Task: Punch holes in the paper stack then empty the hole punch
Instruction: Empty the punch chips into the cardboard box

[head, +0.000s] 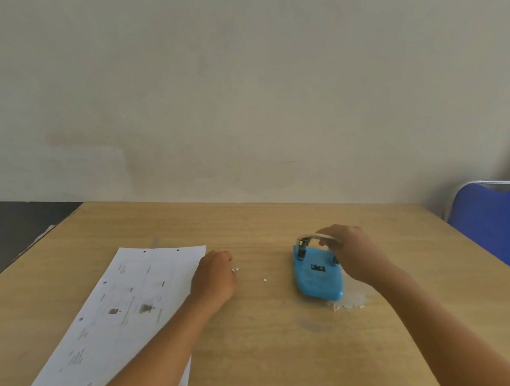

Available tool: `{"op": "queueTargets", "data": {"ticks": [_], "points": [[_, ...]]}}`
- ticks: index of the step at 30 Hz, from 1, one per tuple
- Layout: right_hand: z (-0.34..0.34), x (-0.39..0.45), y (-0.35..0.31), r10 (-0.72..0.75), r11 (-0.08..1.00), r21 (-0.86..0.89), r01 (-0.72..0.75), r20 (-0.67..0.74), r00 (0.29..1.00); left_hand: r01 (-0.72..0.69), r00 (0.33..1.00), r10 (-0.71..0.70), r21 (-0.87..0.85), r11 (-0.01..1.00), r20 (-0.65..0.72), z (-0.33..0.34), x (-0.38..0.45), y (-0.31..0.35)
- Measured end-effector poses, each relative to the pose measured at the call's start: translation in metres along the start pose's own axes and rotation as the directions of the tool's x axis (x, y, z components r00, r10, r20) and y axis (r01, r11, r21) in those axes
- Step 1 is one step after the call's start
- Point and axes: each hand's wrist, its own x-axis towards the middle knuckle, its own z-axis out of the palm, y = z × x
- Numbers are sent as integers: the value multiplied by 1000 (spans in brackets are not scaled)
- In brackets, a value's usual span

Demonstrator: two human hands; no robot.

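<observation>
A wooden table (pixel 268 343) stands against a plain wall, a blue chair (pixel 494 219) at its right. The right hand (pixel 354 252) grips the blue hole punch (pixel 317 274); the left hand (pixel 216 274), loosely curled, rests beside the punched paper stack (pixel 127 304), with paper dots (pixel 265 280) scattered between.

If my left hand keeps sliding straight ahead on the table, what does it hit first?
Probably nothing: past the left hand only bare table shows up to its far edge. The paper bits lie just to its right.

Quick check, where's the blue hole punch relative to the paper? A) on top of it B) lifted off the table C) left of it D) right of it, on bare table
D: the hole punch rests on the table, clear of the paper, under the right hand.
</observation>
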Motion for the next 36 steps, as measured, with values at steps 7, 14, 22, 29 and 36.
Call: {"op": "queueTargets", "data": {"ticks": [7,14,22,29,36], "points": [[11,1,-9,-43,998,-53,44,22,999,-101,995,101,-30,994,21,4,11,1],[23,-23,-74,-377,925,-112,362,-170,910,-176,984,179,-173,969,5,8,15,-4],[105,-7,-79,-89,990,-95,105,154,984,-158,987,153,-188,969,-39,9,9,-5],[117,10,-87,-87,993,84,79,100,991,-121,993,120,-287,950,-23,11,5,-3],[128,22,-94,-74,997,-10,77,187,980,17,999,-35,-404,915,-38,6,7,-18]]}}
